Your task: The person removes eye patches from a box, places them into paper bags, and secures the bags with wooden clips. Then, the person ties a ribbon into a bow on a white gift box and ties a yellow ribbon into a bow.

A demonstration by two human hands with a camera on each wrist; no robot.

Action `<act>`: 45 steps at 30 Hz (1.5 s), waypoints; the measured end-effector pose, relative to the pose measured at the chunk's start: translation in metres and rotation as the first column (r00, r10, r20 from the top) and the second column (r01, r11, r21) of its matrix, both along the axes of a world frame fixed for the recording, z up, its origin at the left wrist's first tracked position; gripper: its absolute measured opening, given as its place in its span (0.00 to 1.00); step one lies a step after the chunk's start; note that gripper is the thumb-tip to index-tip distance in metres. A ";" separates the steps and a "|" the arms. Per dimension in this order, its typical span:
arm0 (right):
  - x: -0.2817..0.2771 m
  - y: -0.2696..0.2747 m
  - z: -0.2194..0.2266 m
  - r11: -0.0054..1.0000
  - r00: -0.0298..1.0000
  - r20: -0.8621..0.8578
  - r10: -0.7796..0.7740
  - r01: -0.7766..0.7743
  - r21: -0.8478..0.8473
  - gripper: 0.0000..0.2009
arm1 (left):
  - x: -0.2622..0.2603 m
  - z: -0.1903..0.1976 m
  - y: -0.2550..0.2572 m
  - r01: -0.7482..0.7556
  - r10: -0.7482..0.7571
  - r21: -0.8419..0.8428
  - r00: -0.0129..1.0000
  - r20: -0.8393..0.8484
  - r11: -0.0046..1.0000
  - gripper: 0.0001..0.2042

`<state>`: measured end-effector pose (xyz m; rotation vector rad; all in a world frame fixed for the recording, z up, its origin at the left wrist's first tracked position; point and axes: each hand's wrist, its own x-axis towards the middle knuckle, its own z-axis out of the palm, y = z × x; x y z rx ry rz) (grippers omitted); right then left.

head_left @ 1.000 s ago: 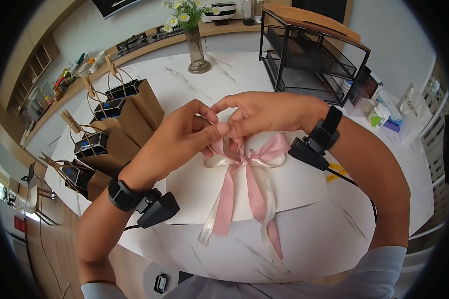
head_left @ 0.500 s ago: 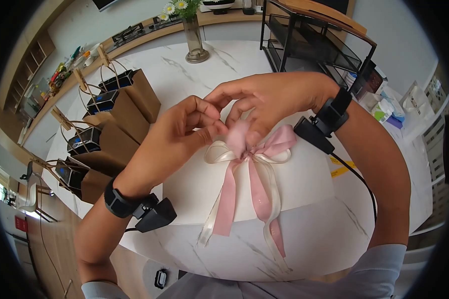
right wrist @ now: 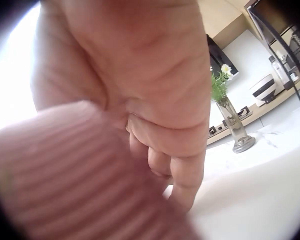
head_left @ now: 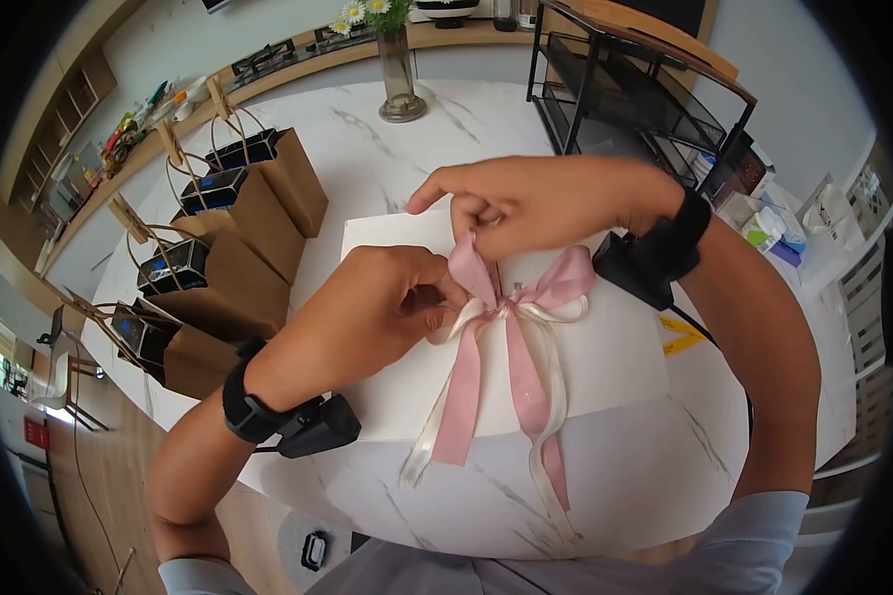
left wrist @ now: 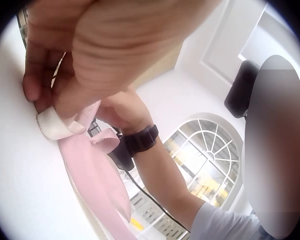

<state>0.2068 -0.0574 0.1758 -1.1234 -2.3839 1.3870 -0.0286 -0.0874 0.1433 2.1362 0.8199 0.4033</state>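
A pink and cream ribbon bow (head_left: 504, 305) lies on a flat white box (head_left: 610, 362), its tails hanging over the near edge. My left hand (head_left: 372, 307), low at the bow's left side, pinches the cream ribbon loop (left wrist: 55, 125). Above the knot, my right hand (head_left: 566, 203) holds the top of the upright pink loop (head_left: 469, 266) with curled fingers, the index finger stretched out to the left. The other pink loop (head_left: 564, 278) spreads to the right, and pink ribbon looms large in the right wrist view.
Several brown paper bags (head_left: 238, 288) with clothespins on their handles stand to the left. A glass vase (head_left: 399, 84) of daisies is at the back. A black wire rack (head_left: 645, 94) and small packages (head_left: 764, 223) occupy the right side.
My left hand has moved down from the pink loop to the cream loop. My right hand has come to the top of the pink loop, which now stands more upright.
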 end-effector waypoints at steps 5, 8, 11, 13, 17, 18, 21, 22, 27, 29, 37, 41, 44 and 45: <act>0.001 0.012 0.000 0.987 0.990 0.125 -0.067 0.048 0.150 0.16 | 0.001 -0.004 -0.013 0.169 -0.169 0.274 0.985 -0.025 0.947 0.06; -0.005 0.009 0.001 0.978 0.967 0.235 -0.097 0.049 0.202 0.10 | 0.001 0.001 -0.027 0.150 -0.124 0.406 0.988 -0.091 0.902 0.06; 0.000 0.007 -0.007 0.961 0.958 0.226 -0.177 0.119 0.249 0.08 | 0.002 0.003 -0.037 0.107 -0.043 0.539 0.991 -0.130 0.835 0.07; 0.004 0.006 -0.010 0.950 0.960 0.182 -0.212 0.158 0.270 0.07 | 0.001 -0.002 -0.035 0.136 -0.075 0.540 0.988 -0.133 0.830 0.08; 0.011 0.005 -0.007 0.946 0.965 0.140 -0.223 0.180 0.271 0.07 | 0.002 -0.002 -0.041 0.190 -0.101 0.599 0.979 -0.178 0.778 0.10; 0.015 0.004 -0.005 0.953 0.968 0.104 -0.228 0.200 0.227 0.07 | 0.003 0.000 -0.042 0.188 -0.101 0.599 0.979 -0.177 0.778 0.10; 0.037 -0.005 0.011 0.925 0.955 0.056 -0.290 0.265 0.271 0.15 | 0.002 0.015 -0.047 0.148 -0.056 0.547 0.982 -0.181 0.824 0.12; 0.043 -0.011 0.016 0.925 0.955 0.060 -0.291 0.264 0.274 0.15 | 0.001 0.024 -0.048 0.146 -0.004 0.532 0.966 -0.258 0.834 0.13; 0.076 -0.037 0.019 0.982 0.971 0.179 -0.159 0.136 0.131 0.25 | 0.006 0.036 -0.031 0.080 0.055 0.624 0.979 -0.194 0.777 0.15; 0.076 -0.044 0.014 0.991 0.991 0.108 -0.080 0.068 0.114 0.17 | 0.011 0.034 -0.019 0.095 0.026 0.656 0.985 -0.172 0.748 0.14; 0.054 -0.053 0.018 0.982 0.989 0.025 -0.143 0.145 -0.118 0.08 | 0.019 0.023 -0.006 0.217 -0.196 0.676 0.975 -0.109 0.704 0.12; 0.052 -0.031 0.018 0.996 0.999 -0.037 0.018 -0.021 -0.085 0.08 | 0.022 0.015 -0.011 0.274 -0.251 0.698 0.958 -0.139 0.662 0.19; 0.045 -0.019 0.022 0.973 0.975 0.106 0.196 -0.206 0.099 0.11 | 0.024 0.009 -0.018 0.319 -0.200 0.763 0.948 -0.249 0.562 0.24; 0.041 -0.016 0.024 0.933 0.944 0.231 0.236 -0.287 0.219 0.13 | 0.025 0.008 -0.021 0.347 -0.187 0.776 0.938 -0.293 0.527 0.23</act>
